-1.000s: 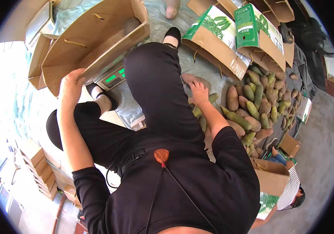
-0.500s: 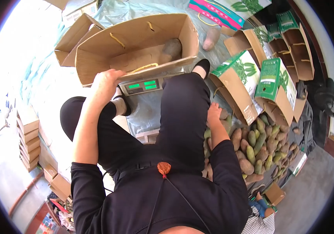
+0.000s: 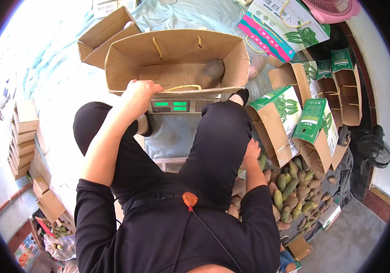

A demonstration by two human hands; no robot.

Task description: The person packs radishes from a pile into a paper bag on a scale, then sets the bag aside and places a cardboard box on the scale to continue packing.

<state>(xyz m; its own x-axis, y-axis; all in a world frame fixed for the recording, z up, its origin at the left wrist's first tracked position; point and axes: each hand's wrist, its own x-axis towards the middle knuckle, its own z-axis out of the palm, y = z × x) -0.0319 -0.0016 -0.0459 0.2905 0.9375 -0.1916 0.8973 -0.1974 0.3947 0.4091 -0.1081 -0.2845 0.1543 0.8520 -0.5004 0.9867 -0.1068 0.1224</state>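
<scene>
My left hand [image 3: 141, 94] is closed on the near rim of an open cardboard gift box [image 3: 177, 54] with yellow rope handles. One large muddy radish [image 3: 213, 69] lies inside at the right. Beneath the box is a digital scale [image 3: 172, 106] with lit green readouts. Down beside my right knee, my right hand [image 3: 251, 152] is at the edge of a pile of green and brown radishes [image 3: 290, 184]. Its fingers are partly hidden, and I cannot see whether they hold anything.
Green-and-white printed boxes [image 3: 311, 120] stand open on the right, near a black fan [image 3: 373, 148]. Another open carton [image 3: 104, 38] is behind the box. A pink-and-blue box [image 3: 268, 36] lies beyond it. Stacked cartons [image 3: 23, 141] are at left.
The view has shifted, so the box and scale appear lower and further right. My left hand stays on the rim, and my right hand remains beside the knee near the radishes.
</scene>
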